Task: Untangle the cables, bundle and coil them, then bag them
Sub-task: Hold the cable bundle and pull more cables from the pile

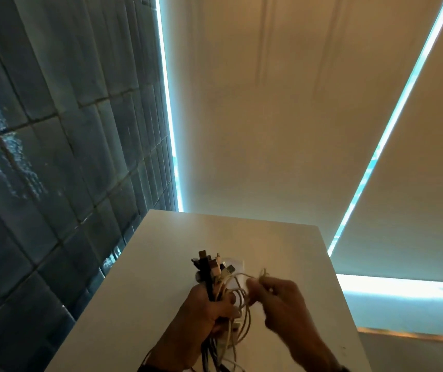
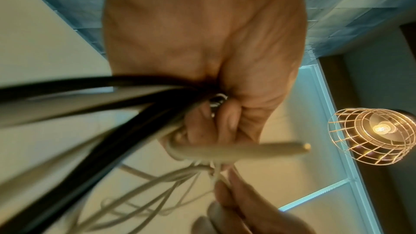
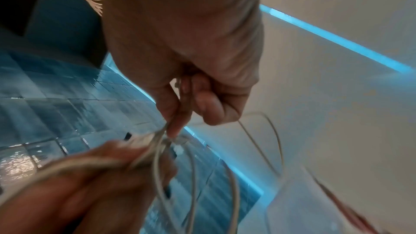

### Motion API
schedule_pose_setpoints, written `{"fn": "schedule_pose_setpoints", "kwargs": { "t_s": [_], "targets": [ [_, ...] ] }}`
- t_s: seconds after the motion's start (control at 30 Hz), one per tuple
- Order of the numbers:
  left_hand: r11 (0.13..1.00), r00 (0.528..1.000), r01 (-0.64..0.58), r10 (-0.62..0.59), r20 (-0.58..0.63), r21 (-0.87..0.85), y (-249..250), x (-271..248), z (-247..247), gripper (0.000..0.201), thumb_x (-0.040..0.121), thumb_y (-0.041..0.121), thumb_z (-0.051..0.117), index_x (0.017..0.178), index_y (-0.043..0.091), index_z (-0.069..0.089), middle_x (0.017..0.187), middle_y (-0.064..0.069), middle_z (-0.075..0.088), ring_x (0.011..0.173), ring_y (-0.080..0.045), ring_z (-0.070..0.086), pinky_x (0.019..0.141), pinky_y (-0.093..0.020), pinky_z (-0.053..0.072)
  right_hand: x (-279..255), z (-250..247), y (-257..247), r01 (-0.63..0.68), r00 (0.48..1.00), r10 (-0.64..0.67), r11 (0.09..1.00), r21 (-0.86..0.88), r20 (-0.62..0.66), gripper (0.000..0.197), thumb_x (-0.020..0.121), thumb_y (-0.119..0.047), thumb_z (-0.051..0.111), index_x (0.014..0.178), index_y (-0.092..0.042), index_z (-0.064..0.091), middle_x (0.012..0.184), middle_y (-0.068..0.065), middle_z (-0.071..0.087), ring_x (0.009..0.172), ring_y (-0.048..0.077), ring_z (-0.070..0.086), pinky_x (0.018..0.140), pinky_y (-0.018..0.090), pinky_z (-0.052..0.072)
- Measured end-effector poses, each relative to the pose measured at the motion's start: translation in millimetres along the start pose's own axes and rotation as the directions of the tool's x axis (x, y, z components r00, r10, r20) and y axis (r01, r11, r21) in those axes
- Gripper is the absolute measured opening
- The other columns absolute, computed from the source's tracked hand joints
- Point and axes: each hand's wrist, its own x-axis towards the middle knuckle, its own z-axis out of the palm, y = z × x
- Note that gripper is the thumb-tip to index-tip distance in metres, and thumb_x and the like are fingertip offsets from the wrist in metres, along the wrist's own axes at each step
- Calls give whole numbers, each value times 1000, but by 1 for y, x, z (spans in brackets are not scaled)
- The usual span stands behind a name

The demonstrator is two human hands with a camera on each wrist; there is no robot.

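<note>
Cables (image 1: 216,285) stood bunched in the left hand (image 1: 204,315) above the table (image 1: 139,291), plugs up. The right hand (image 1: 276,299) pinched one thin white strand (image 1: 244,277) beside it; drawing it out slowly, with the fist slackened, would probably free it best.

The left hand (image 1: 209,307) is held raised, its fingers (image 2: 227,122) curled tight round the cable bundle (image 1: 212,275); the right hand (image 1: 282,299) is held just beside it, a thin white cable (image 3: 186,99) pinched between thumb and fingertips (image 3: 209,102); both forearms are angled inward.
</note>
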Motion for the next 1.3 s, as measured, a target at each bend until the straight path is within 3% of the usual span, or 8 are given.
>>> {"fn": "schedule_pose_setpoints", "kwargs": {
  "t_s": [0.33, 0.47, 0.57, 0.73, 0.87, 0.97, 1.13, 1.3],
  "targets": [
    [989, 999, -44, 44, -4, -141, -3, -6, -28, 29, 66, -2, 67, 60, 14, 43, 53, -3, 34, 40, -12, 28, 38, -19, 26, 32, -181, 36, 242, 874, 136, 710, 661, -466, 27, 78, -27, 61, 54, -24, 48, 44, -7, 32, 34, 6, 25, 30, 18, 21],
    [989, 996, -52, 62, 71, -142, -3, -7, -14, 24, 64, 1, 66, 57, 15, 47, 52, -2, 37, 41, -12, 29, 39, -19, 29, 30, -194, 42, 168, 815, 189, 827, 536, -547, 26, 72, -38, 70, 60, -26, 50, 51, -8, 37, 41, 8, 32, 36, 21, 29],
    [977, 992, -64, 85, 95, -205, -1, -7, -9, 19, 65, 1, 65, 63, 11, 48, 53, -3, 37, 41, -11, 29, 38, -18, 32, 20, -182, 42, -177, 807, 96, 981, -84, -583, 44, 95, -46, 50, 64, -15, 52, 66, 9, 49, 55, 23, 43, 57, 32, 38],
    [959, 985, -87, 123, 117, -269, 2, -8, -3, 23, 70, -3, 62, 61, 12, 47, 53, -2, 31, 39, -9, 26, 37, -16, 37, -26, -106, 12, -128, 982, 86, 957, -259, -167, 46, 83, -39, 65, 50, -8, 63, 38, -3, 38, 41, 18, 37, 47, 23, 34],
    [973, 982, -117, 144, 125, -201, -3, -3, 5, 24, 77, -2, 64, 62, 14, 54, 53, -1, 41, 42, -10, 34, 40, -19, 37, -34, -21, 3, 48, 959, 17, 975, -219, 284, 48, 73, -64, 58, 72, -19, 75, 42, -9, 47, 38, 2, 34, 43, 16, 30],
    [972, 981, -137, 160, 112, -190, -3, -4, 8, 9, 76, 5, 68, 71, 9, 61, 60, -5, 55, 50, -15, 51, 50, -26, 47, -26, -2, 8, 180, 961, -126, 961, -210, 248, 51, 74, -72, 60, 80, -25, 75, 67, -2, 70, 53, 8, 51, 57, 27, 43],
    [975, 985, -148, 161, 69, -168, -7, -4, -6, 20, 82, 1, 68, 68, 11, 59, 59, -4, 48, 51, -17, 44, 53, -25, 40, -30, -13, 1, 313, 934, -291, 946, -82, 209, 30, 89, -27, 65, 64, -12, 71, 54, -10, 61, 54, -3, 52, 58, 10, 39],
    [963, 979, -187, 199, 46, -195, -9, -6, -10, 16, 84, 14, 69, 79, 8, 55, 54, 1, 45, 43, -9, 37, 41, -20, 36, -25, -48, 21, 339, 940, -307, 807, 483, -146, 32, 73, -29, 71, 51, -18, 52, 54, -4, 43, 52, 13, 40, 52, 26, 40]
  ]
}}
